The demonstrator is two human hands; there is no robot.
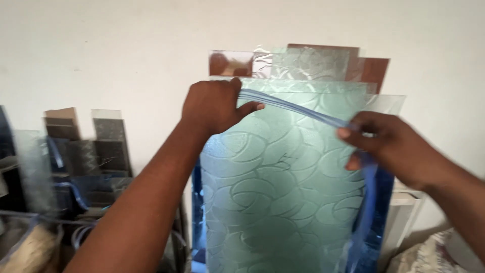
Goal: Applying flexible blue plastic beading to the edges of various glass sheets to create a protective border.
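Against the white wall (101, 45) leans a stack of patterned glass (273, 192), upright. At its top edge the left hand (214, 107) is closed tight on a blue strip (298, 108). The right hand (389, 144) pinches the same strip further along, fingers curled; the strip then hangs down the glass's right side. Brown glass sheets (232, 63) stand behind. Dark glass offcuts (86, 146) stand at left.

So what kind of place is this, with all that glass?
Probably a glass shop or store room: patterned glass sheets lean against the wall, more offcuts stand left, and both hands pull a blue strip.
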